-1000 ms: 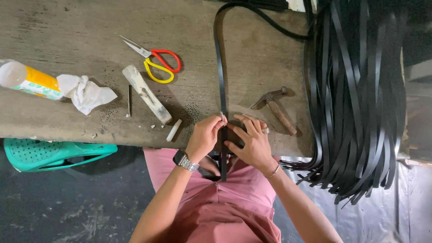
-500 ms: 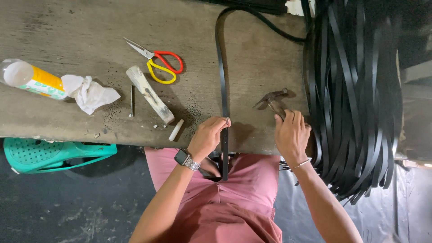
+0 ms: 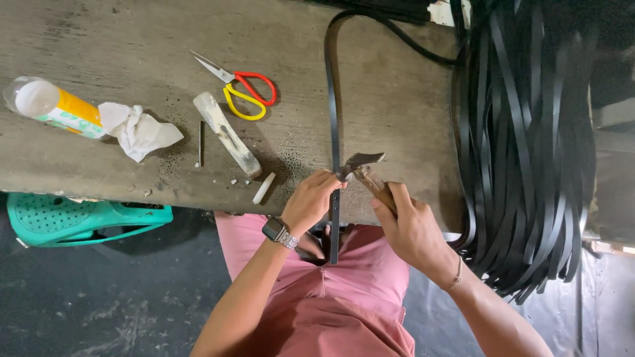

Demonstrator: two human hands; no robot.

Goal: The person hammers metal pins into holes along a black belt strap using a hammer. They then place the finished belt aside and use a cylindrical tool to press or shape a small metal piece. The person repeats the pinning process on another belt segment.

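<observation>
Left hand [image 3: 311, 201]: fingers curled, pinching a long narrow black strap [image 3: 333, 119] against the edge of the worn grey wooden bench [image 3: 397, 99]. A metal-banded wristwatch [image 3: 278, 231] sits just behind this hand.

Right hand [image 3: 410, 228]: fingers wrapped tight around the brown wooden handle of a small hammer [image 3: 367, 173]. The dark metal head lies just above the left fingertips, touching or nearly touching the strap; which one cannot be told.

Strap: runs from the left fingers away across the bench, bends to the right at the far end, and hangs down past the fingers over a pink garment [image 3: 344, 291].

Beyond the left fingers, outward: a short white stick [image 3: 263, 188], a pale flat bar [image 3: 226, 134], a thin dark nail [image 3: 201, 143], scissors with red and yellow handles [image 3: 241, 91], a crumpled white tissue [image 3: 137, 129], a plastic bottle with orange label [image 3: 53, 106]. Below the bench edge, a teal plastic stool [image 3: 79, 218].

Beyond the right fingers: a large bundle of looped black straps [image 3: 522, 145], draped over the bench end.
</observation>
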